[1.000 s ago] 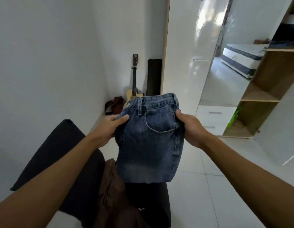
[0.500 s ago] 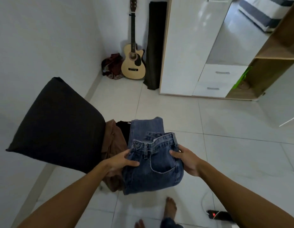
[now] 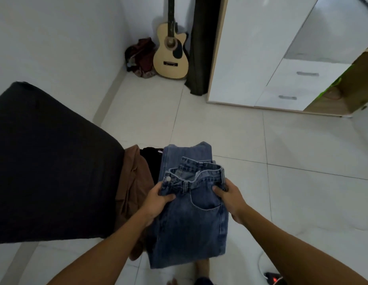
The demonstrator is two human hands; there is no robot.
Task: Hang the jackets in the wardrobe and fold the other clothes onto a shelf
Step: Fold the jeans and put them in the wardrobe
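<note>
Down low, the left hand (image 3: 156, 200) grips the folded jeans (image 3: 191, 219) at the waistband's left corner, thumb curled over the denim just under the metal button. The right hand (image 3: 230, 199) holds the opposite side, thumb pressed on the fabric above the back pocket, its fingers hidden behind the fold. Both hands carry the jeans in the air, waistband uppermost, the folded legs hanging below and a second layer of denim sticking up behind the waistband.

Just left of the jeans lies a brown garment (image 3: 133, 186), and between it and the denim shows a black garment (image 3: 152, 159); both sit beside a large dark cushion (image 3: 51, 165) that fills the left side. Bare toes (image 3: 201, 268) show on the floor (image 3: 302, 182) beneath the jeans, and a dark power strip (image 3: 275, 279) with a red light and a white cable lies near the right forearm.

Farther off, a guitar (image 3: 170, 52) leans upright in the corner, with a heap of dark red cloth (image 3: 141, 58) to its left and a tall dark case (image 3: 203, 44) to its right. The white wardrobe (image 3: 251, 48) stands beside that, two drawers (image 3: 298, 85) low in its front, an open wooden compartment (image 3: 347, 93) at the far right.
</note>
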